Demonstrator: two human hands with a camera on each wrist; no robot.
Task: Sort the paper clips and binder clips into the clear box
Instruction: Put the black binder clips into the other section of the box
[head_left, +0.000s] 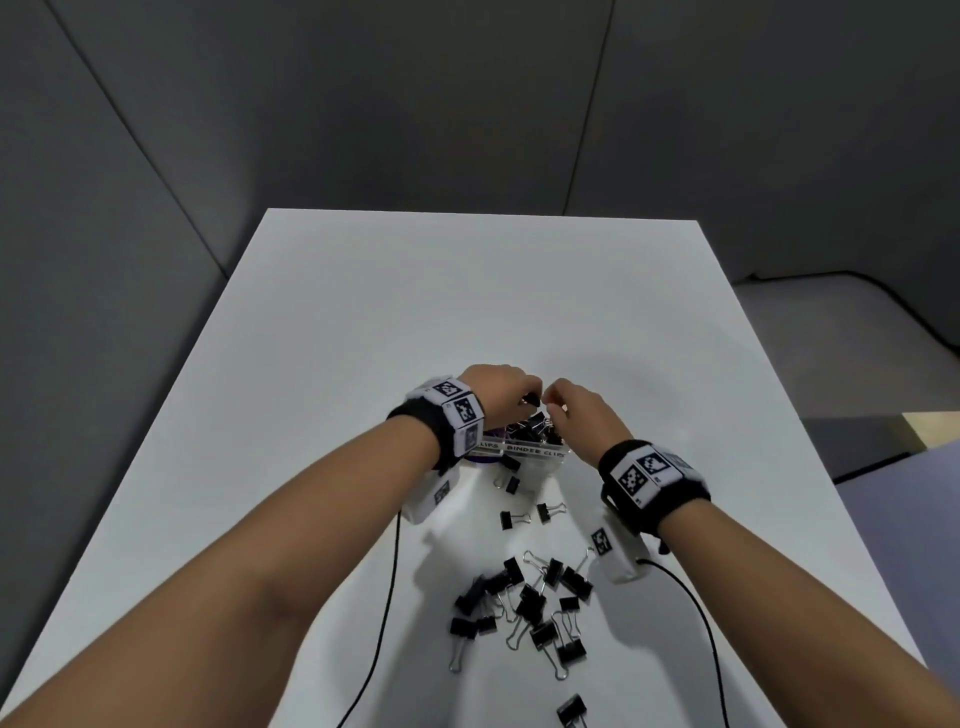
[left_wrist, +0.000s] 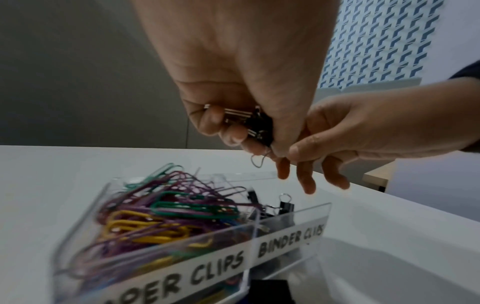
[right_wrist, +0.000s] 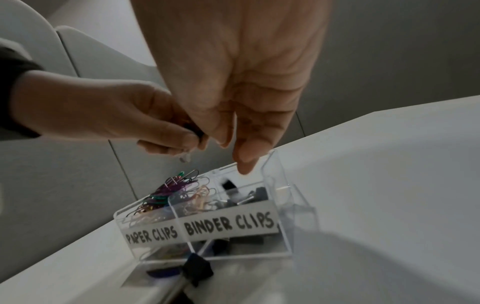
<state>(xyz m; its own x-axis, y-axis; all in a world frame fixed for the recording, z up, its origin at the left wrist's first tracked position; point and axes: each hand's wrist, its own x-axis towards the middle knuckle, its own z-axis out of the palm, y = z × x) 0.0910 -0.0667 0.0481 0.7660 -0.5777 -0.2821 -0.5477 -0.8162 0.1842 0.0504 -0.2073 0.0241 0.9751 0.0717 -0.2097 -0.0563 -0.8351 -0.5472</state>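
Observation:
The clear box (head_left: 535, 451) (left_wrist: 285, 242) (right_wrist: 228, 224) has two compartments labelled PAPER CLIPS and BINDER CLIPS. Coloured paper clips (left_wrist: 168, 211) (right_wrist: 166, 191) fill the left one, and black binder clips (head_left: 530, 426) (right_wrist: 249, 197) lie in the right one. My left hand (head_left: 524, 397) (left_wrist: 244, 133) (right_wrist: 182, 139) hovers over the box with its fingers curled round a few black binder clips (left_wrist: 259, 123). My right hand (head_left: 553, 402) (left_wrist: 298, 164) (right_wrist: 233, 148) hangs beside it over the binder compartment, fingers loose and holding nothing, thumb close to the left thumb.
Several loose black binder clips (head_left: 524, 603) lie on the white table (head_left: 311, 415) nearer me than the box, and one (right_wrist: 197, 269) sits right at its front wall. Black cables (head_left: 387, 597) trail from both wrists. Grey partition walls stand behind the table.

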